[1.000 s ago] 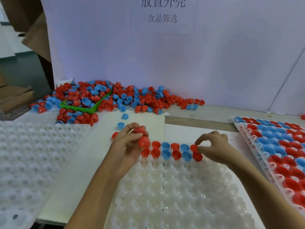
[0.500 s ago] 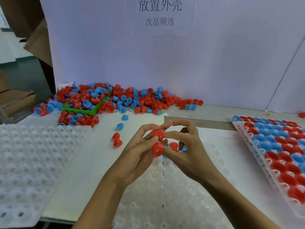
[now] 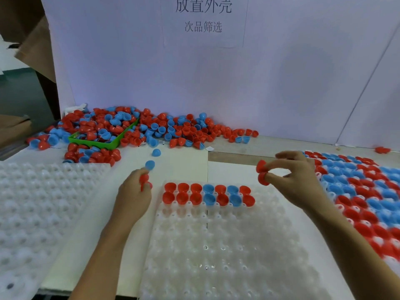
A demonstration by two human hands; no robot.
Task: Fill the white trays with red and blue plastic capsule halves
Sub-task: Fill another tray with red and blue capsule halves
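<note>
A white dimpled tray lies in front of me, its two far rows holding red and blue capsule halves. My right hand hovers above the tray's far right corner and pinches two red halves in its fingertips. My left hand is on the table just left of the tray, its fingers curled round red halves lying there. A big heap of loose red and blue halves lies at the back against the wall.
A green bin sits within the heap at the back left. Two loose blue halves lie beyond my left hand. A bare white tray lies on the left. On the right a filled tray lies tilted.
My hands were together over the tray around red halves. They have parted: the right went right with two red halves, the left went left to the reds on the table.
</note>
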